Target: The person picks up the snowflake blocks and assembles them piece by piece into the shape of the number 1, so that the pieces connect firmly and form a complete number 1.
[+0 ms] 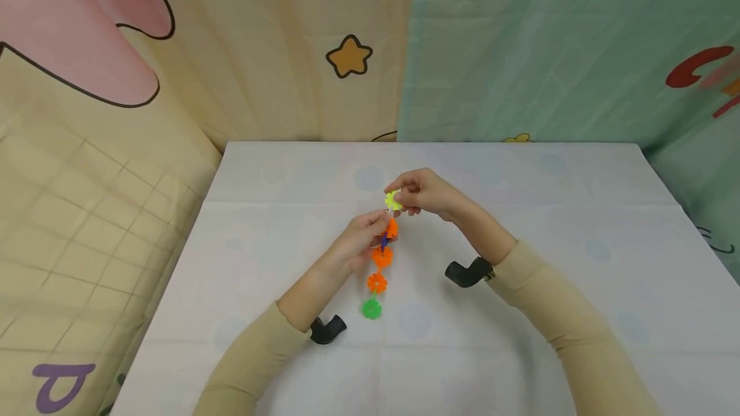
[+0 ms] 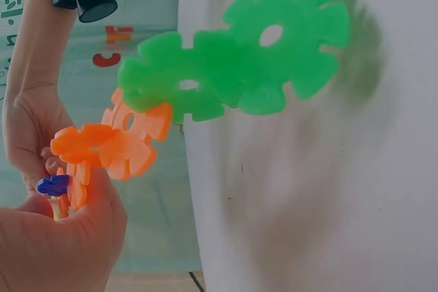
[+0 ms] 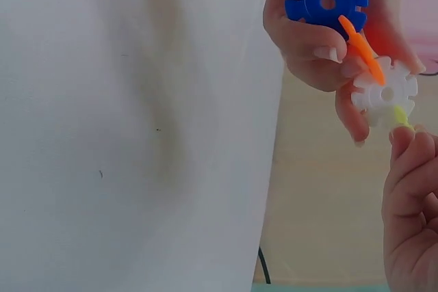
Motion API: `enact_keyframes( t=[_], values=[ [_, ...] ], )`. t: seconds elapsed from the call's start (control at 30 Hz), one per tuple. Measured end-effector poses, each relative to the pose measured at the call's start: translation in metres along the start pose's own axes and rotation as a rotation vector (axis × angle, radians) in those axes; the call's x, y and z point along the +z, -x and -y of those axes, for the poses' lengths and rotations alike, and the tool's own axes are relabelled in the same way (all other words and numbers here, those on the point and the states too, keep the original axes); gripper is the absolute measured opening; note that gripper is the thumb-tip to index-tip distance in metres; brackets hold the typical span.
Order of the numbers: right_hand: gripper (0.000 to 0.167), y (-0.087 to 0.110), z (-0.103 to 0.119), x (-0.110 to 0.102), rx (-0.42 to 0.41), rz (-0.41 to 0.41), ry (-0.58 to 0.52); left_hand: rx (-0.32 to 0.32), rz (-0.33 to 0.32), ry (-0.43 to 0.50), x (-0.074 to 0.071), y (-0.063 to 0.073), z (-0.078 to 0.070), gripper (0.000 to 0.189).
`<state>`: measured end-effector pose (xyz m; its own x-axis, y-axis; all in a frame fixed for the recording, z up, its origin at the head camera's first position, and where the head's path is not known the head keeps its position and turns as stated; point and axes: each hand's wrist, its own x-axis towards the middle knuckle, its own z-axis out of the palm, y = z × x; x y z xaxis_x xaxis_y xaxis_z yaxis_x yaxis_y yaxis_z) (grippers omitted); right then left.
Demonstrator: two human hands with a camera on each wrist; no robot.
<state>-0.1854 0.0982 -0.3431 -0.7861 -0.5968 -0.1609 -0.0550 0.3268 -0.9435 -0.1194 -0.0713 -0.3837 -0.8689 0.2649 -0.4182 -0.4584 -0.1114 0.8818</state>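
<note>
A chain of notched, snowflake-shaped plastic discs runs between the two hands above the table. My left hand point(image 1: 363, 235) grips the chain near its upper part, around the blue disc point(image 3: 309, 10) and an orange disc point(image 3: 364, 51). Beyond that hand, toward the person, more orange discs point(image 1: 382, 258) trail down to linked green discs point(image 2: 301, 29) at the free end. At the other end, my right hand point(image 1: 429, 192) pinches a yellow disc point(image 1: 391, 201) between thumb and fingers. The yellow disc meets the edge of a white disc point(image 3: 373, 98); how deep their slots engage is hidden.
A white-covered table point(image 1: 462, 364) lies beneath both hands. Patterned curtains point(image 1: 289, 50) hang behind it and along the sides. Black camera mounts point(image 1: 464, 273) jut from both wrists.
</note>
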Motion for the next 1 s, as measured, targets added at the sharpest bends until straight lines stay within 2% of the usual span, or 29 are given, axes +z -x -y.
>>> enact_keyframes(
  t=[0.23, 0.4, 0.57, 0.67, 0.83, 1.0],
  values=[
    [0.024, 0.002, 0.002, -0.003, -0.01, 0.002, 0.012, 0.01, 0.019, 0.012, 0.002, 0.002, -0.003, 0.038],
    [0.026, 0.002, 0.001, -0.009, -0.039, 0.017, 0.014, 0.009, 0.033, 0.068, 0.006, 0.001, -0.006, 0.039],
    [0.028, 0.004, -0.003, -0.01, -0.04, 0.008, -0.01, -0.019, 0.061, 0.087, 0.007, -0.003, -0.007, 0.04],
    [0.03, 0.004, -0.007, -0.009, -0.029, -0.028, -0.02, -0.037, 0.073, 0.099, 0.007, -0.004, -0.007, 0.041],
    [0.032, 0.007, -0.015, -0.008, -0.014, -0.127, -0.075, -0.025, 0.086, 0.121, 0.006, -0.007, -0.007, 0.043],
    [0.036, 0.017, -0.028, -0.005, 0.028, -0.182, -0.127, -0.009, 0.062, 0.139, 0.005, -0.01, -0.01, 0.044]
  ],
)
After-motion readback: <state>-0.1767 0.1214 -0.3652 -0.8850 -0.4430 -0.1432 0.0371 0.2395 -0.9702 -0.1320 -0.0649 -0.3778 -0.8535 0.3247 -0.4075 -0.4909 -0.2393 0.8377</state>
